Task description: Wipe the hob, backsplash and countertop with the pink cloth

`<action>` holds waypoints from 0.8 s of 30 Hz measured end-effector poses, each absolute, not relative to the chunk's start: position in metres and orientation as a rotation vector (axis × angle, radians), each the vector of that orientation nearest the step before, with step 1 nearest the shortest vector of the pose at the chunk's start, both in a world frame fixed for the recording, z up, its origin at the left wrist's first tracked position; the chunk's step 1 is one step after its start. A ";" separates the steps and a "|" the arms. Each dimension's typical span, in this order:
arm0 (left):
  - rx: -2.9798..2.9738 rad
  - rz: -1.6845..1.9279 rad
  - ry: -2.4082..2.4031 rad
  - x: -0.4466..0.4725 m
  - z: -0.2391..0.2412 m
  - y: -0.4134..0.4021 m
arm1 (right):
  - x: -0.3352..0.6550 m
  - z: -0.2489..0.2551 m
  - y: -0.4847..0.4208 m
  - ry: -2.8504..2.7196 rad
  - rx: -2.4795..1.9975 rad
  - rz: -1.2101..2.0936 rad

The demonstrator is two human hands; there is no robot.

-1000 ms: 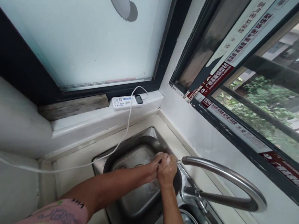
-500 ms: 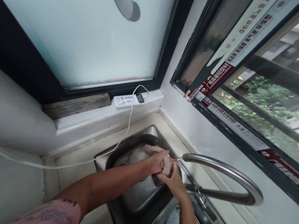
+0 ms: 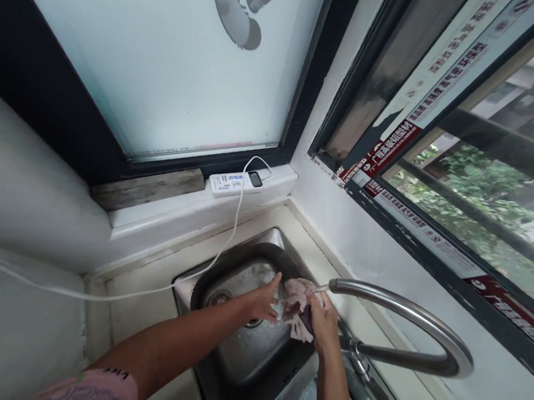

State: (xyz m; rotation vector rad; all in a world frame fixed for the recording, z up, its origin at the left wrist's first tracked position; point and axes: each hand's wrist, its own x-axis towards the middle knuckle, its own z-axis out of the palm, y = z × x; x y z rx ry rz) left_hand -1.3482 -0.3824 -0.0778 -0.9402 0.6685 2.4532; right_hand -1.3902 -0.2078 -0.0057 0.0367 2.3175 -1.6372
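I am seeing right hand (image 3: 325, 318) gripping wet cloth (image 3: 296, 304) under faucet (image 3: 400, 318) | left hand (image 3: 266, 300) fingers apart, touching cloth | over steel sink (image 3: 235, 370).

cloth (image 3: 298, 307) in sink (image 3: 254, 359) under faucet (image 3: 401, 315), between both hands, power strip (image 3: 235, 183) on sill behind

Soft daylight comes in through the frosted window (image 3: 167, 63) and the clear pane (image 3: 481, 180) on the right; no harsh shadows; the sink (image 3: 236, 358) is dimmer; edges bend fisheye-style; focus decent.
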 end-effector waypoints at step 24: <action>-0.715 2.634 0.490 -1.349 -0.063 -0.386 | -1.340 -0.046 -0.252 2.731 -0.659 -1.286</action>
